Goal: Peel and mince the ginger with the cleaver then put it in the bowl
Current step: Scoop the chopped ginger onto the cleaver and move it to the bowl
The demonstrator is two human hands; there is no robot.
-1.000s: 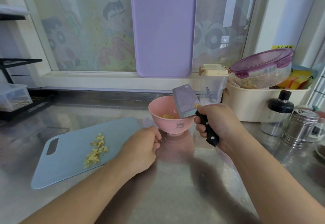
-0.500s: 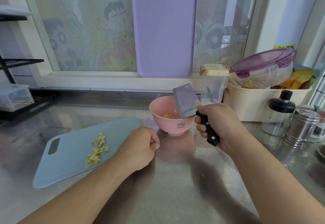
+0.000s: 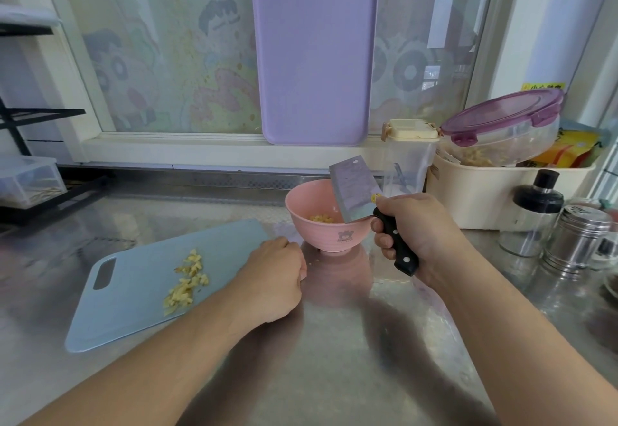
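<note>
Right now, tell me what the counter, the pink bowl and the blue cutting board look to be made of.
Counter: looks like brushed stainless steel; grey, and it mirrors the bowl and arms.
Pink bowl: probably matte plastic or a similar composite; dull even colour, faint ridges, a printed bear. Ceramic cannot be ruled out.
Blue cutting board: likely plastic; thin, uniform pastel, with a moulded handle slot.

- This is a home kitchen.
- A shiny metal counter (image 3: pixel 334 358) runs under a window (image 3: pixel 167 57) with cartoon pictures on it.
- A blue cutting board (image 3: pixel 133 291) lies there.
- Spice shakers (image 3: pixel 575 241) and food boxes (image 3: pixel 501 128) stand close by.
</note>
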